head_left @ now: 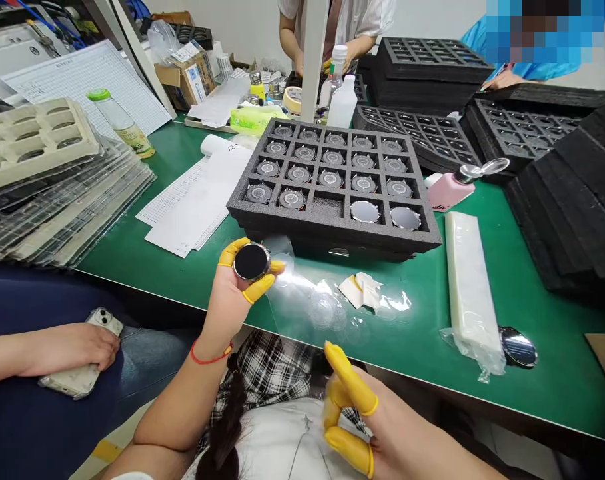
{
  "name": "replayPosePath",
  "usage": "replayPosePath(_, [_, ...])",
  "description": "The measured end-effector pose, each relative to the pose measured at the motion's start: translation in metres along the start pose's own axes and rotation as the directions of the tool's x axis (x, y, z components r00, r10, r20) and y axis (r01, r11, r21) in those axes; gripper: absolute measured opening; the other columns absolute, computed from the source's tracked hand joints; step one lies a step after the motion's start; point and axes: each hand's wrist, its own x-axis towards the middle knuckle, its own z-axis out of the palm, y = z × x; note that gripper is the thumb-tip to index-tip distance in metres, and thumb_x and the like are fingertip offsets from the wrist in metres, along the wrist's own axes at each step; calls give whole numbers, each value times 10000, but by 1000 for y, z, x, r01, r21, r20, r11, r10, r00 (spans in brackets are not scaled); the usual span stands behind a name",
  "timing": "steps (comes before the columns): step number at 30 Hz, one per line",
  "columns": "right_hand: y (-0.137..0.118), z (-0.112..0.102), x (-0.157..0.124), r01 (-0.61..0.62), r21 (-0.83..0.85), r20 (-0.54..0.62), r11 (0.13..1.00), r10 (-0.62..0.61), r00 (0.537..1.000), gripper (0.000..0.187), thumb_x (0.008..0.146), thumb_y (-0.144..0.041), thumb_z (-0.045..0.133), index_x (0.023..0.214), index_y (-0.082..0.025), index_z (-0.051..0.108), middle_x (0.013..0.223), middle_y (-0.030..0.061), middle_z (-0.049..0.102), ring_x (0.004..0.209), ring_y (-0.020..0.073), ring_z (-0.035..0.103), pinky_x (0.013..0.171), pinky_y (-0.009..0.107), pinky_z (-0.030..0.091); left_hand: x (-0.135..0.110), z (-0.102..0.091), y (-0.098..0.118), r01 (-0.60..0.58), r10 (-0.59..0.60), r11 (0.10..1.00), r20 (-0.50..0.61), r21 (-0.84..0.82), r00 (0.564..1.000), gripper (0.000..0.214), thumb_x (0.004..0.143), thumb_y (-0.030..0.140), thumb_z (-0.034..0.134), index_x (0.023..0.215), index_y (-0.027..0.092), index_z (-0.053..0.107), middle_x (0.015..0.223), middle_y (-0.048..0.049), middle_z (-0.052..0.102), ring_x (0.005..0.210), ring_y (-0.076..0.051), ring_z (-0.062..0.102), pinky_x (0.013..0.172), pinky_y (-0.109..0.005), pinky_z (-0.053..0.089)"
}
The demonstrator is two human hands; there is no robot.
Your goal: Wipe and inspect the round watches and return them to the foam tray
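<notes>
My left hand (pixel 231 283), with yellow finger cots on its fingertips, grips a round watch body (pixel 251 261) by its rim, the dark glass facing up. Lower down, over my lap, is my right hand (pixel 350 413), also in yellow finger cots. Its index finger points up, while another finger curls toward the thumb. Something hazy and see-through shows at those fingers, too faint to make out. Beyond both hands stands a black foam tray (pixel 282 220) of watch bodies; one front-row slot holds none. Clear round films (pixel 327 310) lie on the green table (pixel 412 380).
Crumpled white paper scraps (pixel 362 291) lie before the tray. To the right are a pink bottle (pixel 451 192), a wrapped white pack (pixel 472 287) and a dark disc (pixel 518 347). Stacked trays (pixel 37 143) stand left. A neighbour's hand (pixel 75 350) rests on a phone.
</notes>
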Motion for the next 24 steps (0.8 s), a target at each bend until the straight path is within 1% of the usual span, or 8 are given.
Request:
replayPosePath(2, [8, -3, -5, -55, -38, 64, 998, 58, 996, 471, 784, -87, 643, 1197, -288, 537, 841, -3, 660, 724, 161, 640, 651, 253, 579, 2, 0, 0, -23, 23, 999, -14, 30, 1000, 591, 730, 185, 784, 1179, 258, 407, 946, 1, 700, 879, -192, 741, 908, -383, 561])
replayPosePath(4, [22, -6, -8, -84, -27, 68, 996, 86, 994, 630, 796, -169, 693, 1358, -288, 433, 956, 21, 686, 827, 180, 669, 722, 284, 596, 1, 2, -1, -46, 47, 997, -23, 62, 999, 593, 717, 186, 789, 1170, 257, 412, 1014, -7, 677, 870, -184, 739, 895, -360, 566])
replayPosePath(7, [42, -7, -3, -156, 25, -150, 987, 158, 976, 727, 876, -312, 639, 1492, -304, 252, 1230, 87, 642, 1077, 224, 638, 909, 398, 554, -7, 10, -4, -64, 63, 995, 13, 82, 998, 605, 700, 180, 796, 1157, 264, 409, 1076, -4, 639, 854, -170, 739, 878, -329, 570])
replayPosePath(9, [51, -5, 9, -206, 103, -325, 973, 229, 918, 548, 927, -340, 557, 1439, -309, 364, 1242, 92, 643, 1092, 228, 632, 926, 436, 537, -16, 16, -7, -50, 43, 995, 78, 86, 996, 613, 702, 182, 795, 1157, 271, 394, 1044, 0, 646, 855, -178, 741, 871, -332, 571])
replayPosePath(11, [56, -2, 25, -182, 214, -409, 960, 257, 875, 449, 929, -350, 543, 1364, -288, 453, 1151, 80, 681, 1011, 209, 652, 896, 423, 545, -27, 20, -11, -23, 7, 995, 153, 102, 988, 617, 706, 182, 794, 1161, 270, 387, 1022, -6, 657, 866, -194, 741, 874, -346, 569])
replayPosePath(15, [57, 4, 50, -114, 355, -411, 928, 264, 873, 468, 899, -295, 569, 1347, -260, 438, 921, 25, 682, 887, 164, 646, 872, 386, 535, -41, 20, -15, 22, -55, 991, 254, 129, 966, 603, 716, 160, 787, 1177, 266, 414, 1077, -37, 657, 979, -225, 716, 928, -368, 544])
replayPosePath(18, [53, 4, 53, -111, 346, -363, 932, 242, 900, 503, 889, -226, 557, 1368, -262, 409, 838, -7, 641, 828, 147, 633, 864, 378, 524, -39, 18, -12, 70, -82, 996, 275, 54, 958, 615, 730, 150, 782, 1201, 280, 410, 1118, -36, 664, 1027, -226, 705, 967, -380, 529])
replayPosePath(24, [45, 1, 49, -95, 195, -357, 976, 161, 920, 577, 878, -169, 547, 1409, -285, 355, 825, -17, 630, 770, 145, 619, 776, 335, 550, -24, 23, -2, 372, -343, 927, 286, -50, 894, 633, 708, 241, 809, 1193, 235, 402, 1060, -62, 701, 928, -266, 741, 947, -445, 545])
